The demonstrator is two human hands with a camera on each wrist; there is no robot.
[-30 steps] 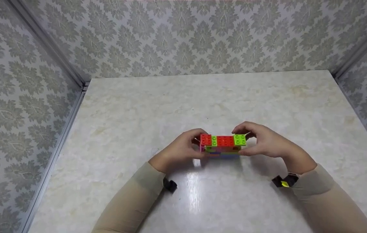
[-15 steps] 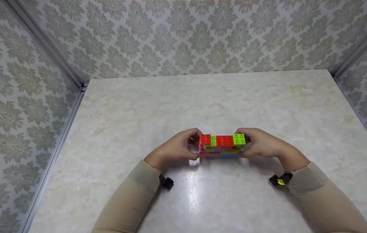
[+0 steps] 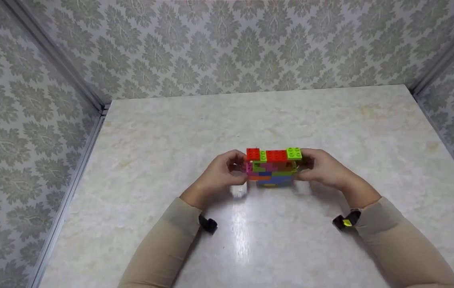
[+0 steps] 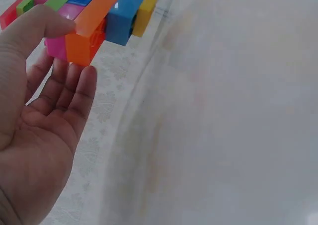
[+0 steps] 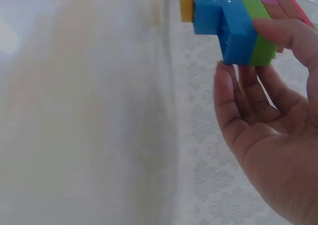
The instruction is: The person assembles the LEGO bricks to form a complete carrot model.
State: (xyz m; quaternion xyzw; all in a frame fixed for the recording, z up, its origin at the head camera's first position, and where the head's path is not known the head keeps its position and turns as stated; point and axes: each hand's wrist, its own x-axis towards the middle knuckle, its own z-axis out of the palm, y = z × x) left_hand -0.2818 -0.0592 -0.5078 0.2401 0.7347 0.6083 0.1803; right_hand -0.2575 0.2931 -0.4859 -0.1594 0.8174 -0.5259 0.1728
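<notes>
A wall of toy building bricks is held up between both hands in the head view. Red and lime green bricks with studs form its top row; pink, orange, green and blue ones lie below, and a small yellow brick is at the bottom. My left hand grips the left end, its thumb on an orange brick and its fingers behind. At the other end, my right hand pinches the wall, thumb across a green brick beside blue ones. The wall's back side is hidden in the head view.
A pale marbled table lies under the hands. Patterned panels stand behind it and at both sides, with grey metal edging on the left. Black straps with small devices sit at both wrists.
The brick wall has moved away from me and tipped, so more of its front face shows, including the yellow brick. The right hand has closed in on its end, and both hands keep hold.
</notes>
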